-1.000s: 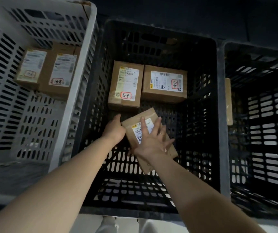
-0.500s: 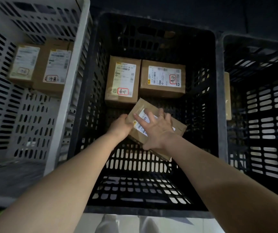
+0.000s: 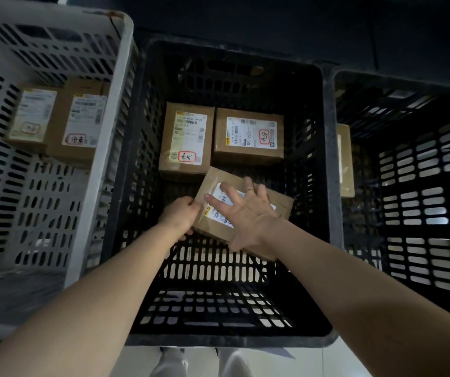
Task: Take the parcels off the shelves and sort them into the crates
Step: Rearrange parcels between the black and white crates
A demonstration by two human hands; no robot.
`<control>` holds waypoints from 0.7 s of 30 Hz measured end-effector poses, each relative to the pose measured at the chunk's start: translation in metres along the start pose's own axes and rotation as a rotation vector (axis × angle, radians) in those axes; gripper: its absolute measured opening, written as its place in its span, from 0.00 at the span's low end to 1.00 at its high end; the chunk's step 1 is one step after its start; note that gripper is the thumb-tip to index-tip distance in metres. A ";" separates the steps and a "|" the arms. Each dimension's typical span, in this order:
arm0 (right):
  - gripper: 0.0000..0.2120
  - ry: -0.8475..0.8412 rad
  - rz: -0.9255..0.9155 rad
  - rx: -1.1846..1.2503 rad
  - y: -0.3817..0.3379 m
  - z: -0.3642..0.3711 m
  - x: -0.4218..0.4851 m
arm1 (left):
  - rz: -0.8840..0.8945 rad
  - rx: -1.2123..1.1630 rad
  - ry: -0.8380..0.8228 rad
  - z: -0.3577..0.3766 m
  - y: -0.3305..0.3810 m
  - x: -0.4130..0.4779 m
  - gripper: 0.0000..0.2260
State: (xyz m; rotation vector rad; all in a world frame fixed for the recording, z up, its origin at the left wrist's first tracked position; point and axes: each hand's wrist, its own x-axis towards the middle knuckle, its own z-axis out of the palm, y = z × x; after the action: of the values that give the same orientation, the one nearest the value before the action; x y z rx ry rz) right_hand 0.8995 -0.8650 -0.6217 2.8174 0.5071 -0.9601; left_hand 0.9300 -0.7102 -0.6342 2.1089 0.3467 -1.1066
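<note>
Inside the black slotted plastic crate (image 3: 327, 186), the left hand (image 3: 180, 216) grips the near corner of a brown labelled cardboard parcel (image 3: 281, 202); the right hand (image 3: 245, 213) lies spread on top, apparently steadying it; two similar boxes (image 3: 248, 137) sit just beyond.

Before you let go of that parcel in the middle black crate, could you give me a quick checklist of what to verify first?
1. Both hands on parcel: ok, left hand at its left edge, right hand flat on top.
2. Parcel inside black crate: ok.
3. Parcel flat on the floor: not ok, tilted.
4. Clear of the upright box and the box beside it: cannot tell, very near.
5. Label matches this crate: cannot tell, covered by the hand.
</note>
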 end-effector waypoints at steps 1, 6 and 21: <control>0.56 0.000 0.005 -0.002 0.000 0.001 0.001 | 0.007 -0.013 -0.016 0.002 0.001 0.000 0.16; 0.55 0.030 0.018 -0.014 -0.007 0.012 0.015 | 0.058 0.001 0.003 0.011 -0.004 0.013 0.18; 0.47 0.224 0.874 0.875 -0.019 0.034 -0.019 | -0.019 -0.082 0.134 0.029 -0.003 0.027 0.24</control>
State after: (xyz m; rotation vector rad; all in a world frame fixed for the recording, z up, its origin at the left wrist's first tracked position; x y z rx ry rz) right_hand 0.8589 -0.8598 -0.6368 3.2340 -1.3545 -0.7460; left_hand 0.9271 -0.7308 -0.6677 2.1158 0.4681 -0.9480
